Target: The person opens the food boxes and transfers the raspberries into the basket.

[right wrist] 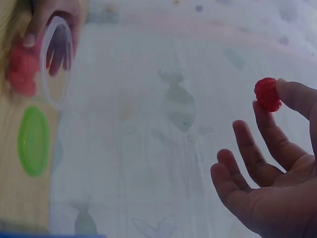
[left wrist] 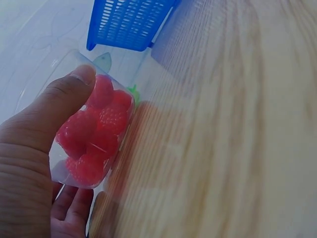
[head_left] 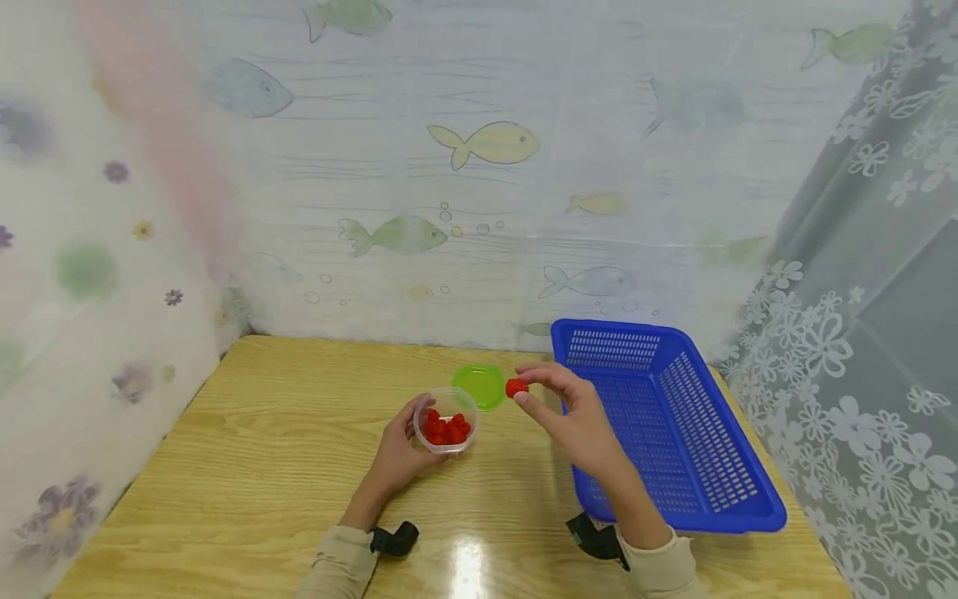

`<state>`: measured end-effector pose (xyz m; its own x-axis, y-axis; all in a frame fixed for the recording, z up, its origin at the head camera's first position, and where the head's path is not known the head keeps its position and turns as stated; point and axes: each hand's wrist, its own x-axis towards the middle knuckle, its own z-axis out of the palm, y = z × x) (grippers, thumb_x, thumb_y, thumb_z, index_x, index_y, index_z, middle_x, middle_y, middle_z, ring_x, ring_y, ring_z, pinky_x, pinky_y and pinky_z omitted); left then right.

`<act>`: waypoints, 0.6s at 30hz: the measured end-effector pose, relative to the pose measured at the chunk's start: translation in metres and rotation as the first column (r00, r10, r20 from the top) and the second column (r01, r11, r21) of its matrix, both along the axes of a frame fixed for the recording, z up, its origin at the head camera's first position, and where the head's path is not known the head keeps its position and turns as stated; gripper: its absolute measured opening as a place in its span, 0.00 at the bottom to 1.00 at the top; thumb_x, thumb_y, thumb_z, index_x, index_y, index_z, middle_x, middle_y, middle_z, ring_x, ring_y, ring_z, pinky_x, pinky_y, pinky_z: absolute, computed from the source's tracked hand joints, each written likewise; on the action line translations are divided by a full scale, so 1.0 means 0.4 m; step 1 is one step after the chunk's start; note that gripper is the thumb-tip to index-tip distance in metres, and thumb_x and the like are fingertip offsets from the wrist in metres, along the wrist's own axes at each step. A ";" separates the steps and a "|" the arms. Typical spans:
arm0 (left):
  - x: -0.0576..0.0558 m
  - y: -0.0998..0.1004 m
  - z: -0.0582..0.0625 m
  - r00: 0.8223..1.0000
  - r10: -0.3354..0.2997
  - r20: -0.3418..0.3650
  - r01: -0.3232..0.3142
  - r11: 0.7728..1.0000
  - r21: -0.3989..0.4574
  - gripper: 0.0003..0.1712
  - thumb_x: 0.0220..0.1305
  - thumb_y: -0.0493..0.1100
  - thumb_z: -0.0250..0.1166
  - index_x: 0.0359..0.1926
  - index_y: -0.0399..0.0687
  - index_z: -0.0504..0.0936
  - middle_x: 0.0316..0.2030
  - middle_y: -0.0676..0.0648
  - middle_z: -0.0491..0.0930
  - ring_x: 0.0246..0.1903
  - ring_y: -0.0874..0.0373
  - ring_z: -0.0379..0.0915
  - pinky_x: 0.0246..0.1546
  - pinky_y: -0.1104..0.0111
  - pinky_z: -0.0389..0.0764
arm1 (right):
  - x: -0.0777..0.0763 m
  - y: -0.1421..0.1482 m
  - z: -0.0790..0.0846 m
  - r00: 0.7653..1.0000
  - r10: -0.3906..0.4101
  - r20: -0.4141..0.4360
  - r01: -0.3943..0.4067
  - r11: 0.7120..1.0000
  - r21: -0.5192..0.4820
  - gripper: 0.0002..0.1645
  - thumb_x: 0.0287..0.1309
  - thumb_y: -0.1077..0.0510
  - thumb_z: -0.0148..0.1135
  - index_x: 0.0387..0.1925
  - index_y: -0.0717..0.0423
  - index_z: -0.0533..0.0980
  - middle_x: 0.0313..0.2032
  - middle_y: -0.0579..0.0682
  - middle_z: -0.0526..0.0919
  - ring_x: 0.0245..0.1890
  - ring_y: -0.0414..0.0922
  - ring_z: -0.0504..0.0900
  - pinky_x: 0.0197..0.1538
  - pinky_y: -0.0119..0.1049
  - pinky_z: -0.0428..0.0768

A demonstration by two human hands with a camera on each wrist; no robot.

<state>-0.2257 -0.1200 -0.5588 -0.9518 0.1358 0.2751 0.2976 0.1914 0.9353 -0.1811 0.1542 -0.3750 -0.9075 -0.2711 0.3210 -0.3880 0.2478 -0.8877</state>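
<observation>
My left hand (head_left: 402,452) grips a clear plastic tub (head_left: 479,413) by its side, thumb and fingers around the wall. Several red raspberries (head_left: 445,430) lie in the bottom of the tub; the left wrist view shows these raspberries (left wrist: 94,131) through the clear wall, beside the thumb. Between thumb and index fingertip, my right hand (head_left: 580,420) pinches a single raspberry (head_left: 516,388), held up to the right of the tub. In the right wrist view the pinched raspberry (right wrist: 268,94) shows plainly, the other fingers spread apart from it.
A green lid (head_left: 481,387) lies on the wooden table (head_left: 284,433) just behind the tub. To the right stands a large blue plastic basket (head_left: 636,399) with slotted walls, partly behind my right hand. A fish-patterned curtain (head_left: 479,208) hangs along the table's back edge.
</observation>
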 end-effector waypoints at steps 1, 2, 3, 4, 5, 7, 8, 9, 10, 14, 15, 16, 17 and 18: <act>0.000 -0.001 0.000 1.000 0.000 0.002 0.000 1.000 0.002 0.56 0.44 0.35 0.84 0.74 0.41 0.65 0.67 0.39 0.73 0.69 0.43 0.68 0.71 0.48 0.66 | 0.000 0.014 0.003 1.000 0.003 -0.001 -0.003 1.000 0.014 0.10 0.67 0.60 0.66 0.48 0.56 0.83 0.59 0.55 0.81 0.67 0.54 0.73 0.73 0.63 0.65; 0.001 -0.002 0.001 1.000 0.002 0.006 -0.002 1.000 0.002 0.58 0.44 0.35 0.84 0.75 0.41 0.64 0.68 0.39 0.73 0.69 0.43 0.67 0.71 0.48 0.66 | -0.001 0.027 0.004 1.000 0.005 -0.003 -0.005 1.000 0.031 0.09 0.68 0.59 0.66 0.48 0.56 0.83 0.58 0.53 0.81 0.67 0.53 0.73 0.72 0.62 0.66; 0.002 -0.004 0.001 1.000 0.006 0.011 -0.006 1.000 0.003 0.59 0.44 0.35 0.84 0.76 0.41 0.63 0.68 0.39 0.72 0.69 0.43 0.67 0.72 0.48 0.65 | -0.002 0.040 0.006 1.000 0.009 -0.003 -0.009 0.999 0.045 0.09 0.68 0.59 0.66 0.47 0.55 0.83 0.58 0.52 0.81 0.67 0.53 0.74 0.72 0.62 0.67; 0.003 -0.005 0.002 1.000 0.008 0.018 -0.008 1.000 0.005 0.60 0.44 0.34 0.84 0.76 0.41 0.61 0.69 0.39 0.72 0.70 0.43 0.66 0.72 0.48 0.64 | -0.003 0.055 0.007 1.000 0.011 -0.004 -0.011 0.998 0.062 0.09 0.68 0.58 0.66 0.47 0.55 0.83 0.58 0.52 0.82 0.66 0.52 0.74 0.71 0.62 0.68; 0.004 -0.005 0.003 1.000 0.012 0.024 -0.012 1.000 0.005 0.62 0.43 0.34 0.84 0.77 0.41 0.59 0.69 0.39 0.71 0.70 0.43 0.66 0.72 0.47 0.63 | -0.005 0.070 0.007 1.000 0.012 -0.008 -0.012 0.997 0.079 0.09 0.68 0.58 0.65 0.47 0.54 0.83 0.57 0.51 0.82 0.66 0.51 0.74 0.70 0.62 0.69; 0.006 -0.005 0.006 0.999 0.021 0.044 -0.021 1.000 0.011 0.65 0.42 0.33 0.84 0.78 0.41 0.56 0.70 0.40 0.70 0.71 0.43 0.65 0.73 0.48 0.62 | -0.010 0.100 0.010 1.000 0.012 -0.005 -0.011 0.994 0.111 0.09 0.69 0.57 0.65 0.48 0.53 0.83 0.57 0.49 0.82 0.65 0.48 0.75 0.69 0.60 0.71; 0.007 -0.005 0.006 0.998 0.022 0.050 -0.022 1.000 0.008 0.66 0.42 0.33 0.84 0.79 0.40 0.55 0.70 0.40 0.70 0.71 0.43 0.65 0.73 0.48 0.62 | -0.011 0.116 0.013 1.000 0.007 -0.003 -0.007 0.992 0.125 0.09 0.69 0.57 0.65 0.48 0.53 0.83 0.58 0.49 0.82 0.64 0.46 0.76 0.68 0.58 0.73; 0.008 -0.005 0.006 0.998 0.021 0.057 -0.021 1.000 0.008 0.66 0.43 0.33 0.84 0.79 0.40 0.54 0.71 0.40 0.69 0.71 0.43 0.64 0.74 0.49 0.61 | -0.013 0.132 0.015 1.000 0.002 -0.003 -0.001 0.990 0.142 0.09 0.69 0.57 0.65 0.49 0.52 0.83 0.58 0.48 0.82 0.63 0.44 0.77 0.67 0.56 0.75; 0.008 -0.004 0.007 0.998 0.022 0.062 -0.022 1.000 0.002 0.67 0.43 0.34 0.84 0.79 0.40 0.53 0.72 0.40 0.68 0.71 0.43 0.64 0.73 0.49 0.62 | -0.016 0.149 0.018 1.000 -0.004 -0.006 0.005 0.988 0.157 0.10 0.69 0.57 0.65 0.49 0.52 0.83 0.57 0.49 0.82 0.62 0.42 0.78 0.66 0.52 0.77; 0.008 0.000 0.007 0.997 0.025 0.069 -0.026 1.000 0.016 0.67 0.42 0.33 0.84 0.79 0.40 0.53 0.72 0.39 0.67 0.71 0.43 0.64 0.73 0.52 0.63 | -0.030 0.211 0.031 1.000 -0.026 -0.013 0.028 0.977 0.210 0.10 0.70 0.57 0.64 0.50 0.53 0.83 0.54 0.51 0.83 0.54 0.36 0.81 0.57 0.33 0.82; 0.009 0.001 0.007 0.998 0.026 0.065 -0.027 0.999 0.021 0.67 0.42 0.33 0.84 0.79 0.40 0.54 0.72 0.39 0.67 0.71 0.43 0.65 0.72 0.52 0.63 | -0.034 0.226 0.033 1.000 -0.028 -0.014 0.030 0.975 0.219 0.11 0.70 0.57 0.64 0.50 0.54 0.83 0.53 0.52 0.84 0.53 0.36 0.82 0.56 0.30 0.82; 0.008 0.002 0.006 0.998 0.027 0.057 -0.028 0.999 0.026 0.66 0.43 0.32 0.84 0.79 0.39 0.54 0.72 0.38 0.67 0.71 0.42 0.65 0.72 0.52 0.63 | -0.038 0.240 0.036 0.999 -0.029 -0.012 0.031 0.974 0.224 0.11 0.70 0.57 0.64 0.50 0.55 0.83 0.52 0.52 0.84 0.52 0.36 0.82 0.54 0.28 0.81; 0.007 0.003 0.005 0.998 0.026 0.050 -0.028 0.999 0.036 0.65 0.43 0.32 0.84 0.78 0.38 0.55 0.71 0.37 0.68 0.70 0.41 0.65 0.72 0.51 0.63 | -0.042 0.254 0.038 0.999 -0.031 -0.012 0.033 0.973 0.227 0.11 0.70 0.57 0.63 0.50 0.56 0.83 0.51 0.52 0.84 0.52 0.37 0.83 0.53 0.27 0.82; 0.007 0.004 0.004 0.999 0.025 0.043 -0.027 0.999 0.043 0.64 0.43 0.31 0.83 0.78 0.37 0.56 0.71 0.36 0.68 0.70 0.41 0.65 0.72 0.51 0.63 | -0.046 0.267 0.041 0.999 -0.037 -0.005 0.037 0.972 0.230 0.11 0.71 0.57 0.63 0.50 0.57 0.83 0.51 0.52 0.84 0.52 0.37 0.83 0.53 0.26 0.82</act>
